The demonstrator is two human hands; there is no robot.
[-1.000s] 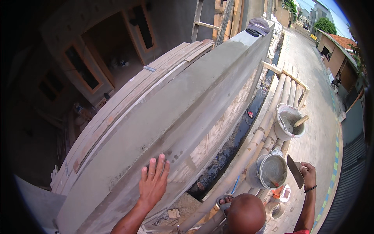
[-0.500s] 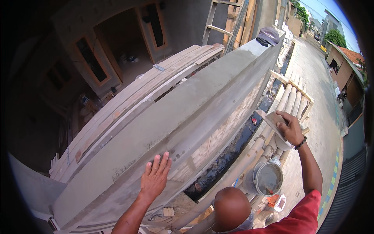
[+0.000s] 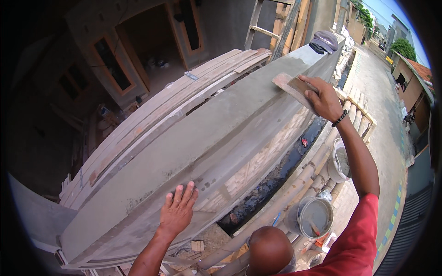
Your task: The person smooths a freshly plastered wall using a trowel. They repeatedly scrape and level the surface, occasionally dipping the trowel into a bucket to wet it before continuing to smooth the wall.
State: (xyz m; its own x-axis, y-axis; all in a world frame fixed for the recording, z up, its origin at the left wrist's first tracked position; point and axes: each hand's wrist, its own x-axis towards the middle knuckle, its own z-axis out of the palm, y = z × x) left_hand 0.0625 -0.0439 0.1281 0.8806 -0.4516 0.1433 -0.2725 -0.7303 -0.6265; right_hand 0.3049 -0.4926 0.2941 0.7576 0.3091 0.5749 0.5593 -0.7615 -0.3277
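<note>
My left hand (image 3: 178, 208) lies with fingers stretched out against the side face of a grey plastered wall (image 3: 202, 133), below its top edge. Damp dark spots show on the plaster beside the fingertips. My right hand (image 3: 324, 99) grips a flat plastering float (image 3: 294, 89) by its back, with a bracelet on that wrist. The float is tilted over the outer top edge of the wall, farther along it; whether its face touches the plaster I cannot tell. A dark cap (image 3: 325, 41) rests on the wall top beyond the float.
On the right stand a bucket of grey mix (image 3: 315, 217) with a tool in it and a white bucket (image 3: 340, 161), beside bamboo poles (image 3: 294, 184). A dark water-filled ditch (image 3: 258, 198) runs below the wall. Wooden planks (image 3: 184, 87) lie behind it; a ladder (image 3: 264, 32) leans farther back.
My right hand has swung up and left with the float, from above the bucket area to the wall's top edge. The left hand stays spread on the wall.
</note>
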